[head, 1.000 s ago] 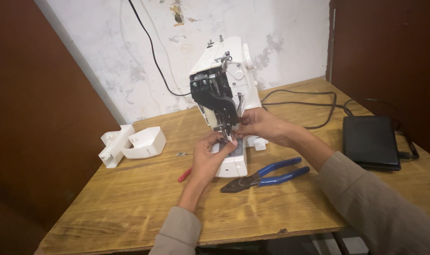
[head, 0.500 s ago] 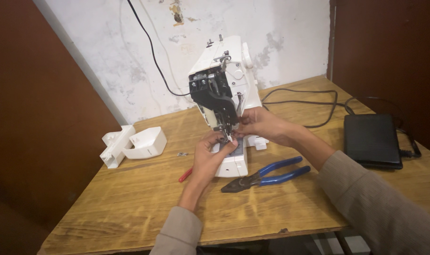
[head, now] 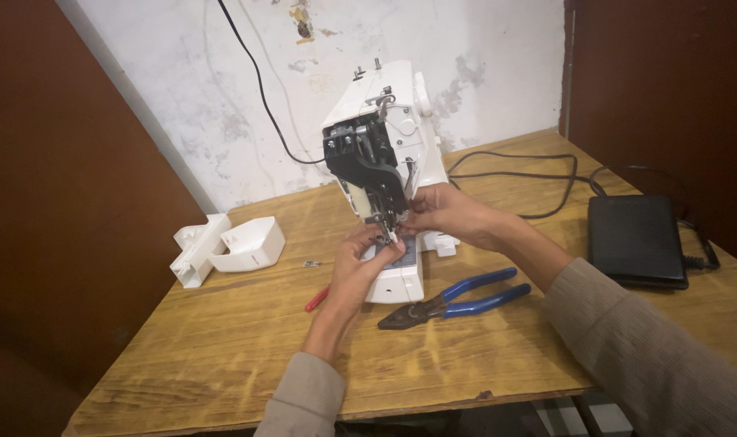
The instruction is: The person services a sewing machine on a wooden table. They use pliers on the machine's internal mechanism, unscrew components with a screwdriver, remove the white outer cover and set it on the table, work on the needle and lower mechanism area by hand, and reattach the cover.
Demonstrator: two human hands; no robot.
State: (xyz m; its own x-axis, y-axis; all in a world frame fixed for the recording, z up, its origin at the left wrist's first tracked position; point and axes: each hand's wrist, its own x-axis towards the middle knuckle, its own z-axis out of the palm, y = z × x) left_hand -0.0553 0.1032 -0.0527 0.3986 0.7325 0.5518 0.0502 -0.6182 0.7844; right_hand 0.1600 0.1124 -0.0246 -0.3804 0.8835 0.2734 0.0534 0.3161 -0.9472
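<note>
**Both hands at the needle of an opened sewing machine**

The white sewing machine (head: 388, 162) stands mid-tabletop (head: 223, 348), its end cover off. The left hand (head: 360, 267) rests on the machine bed, fingers curled narrow at the needle area (head: 387, 231); the right hand (head: 445, 212) pinches in from the side. What they grip is too small to tell. Steady, braced wrists suit such fine work. Blue-handled pliers (head: 457, 298) lie just beside.

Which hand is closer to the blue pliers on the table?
Left. The left hand is at the needle area just above and left of the blue pliers; the right hand is higher up beside the sewing machine, farther from them.
</note>
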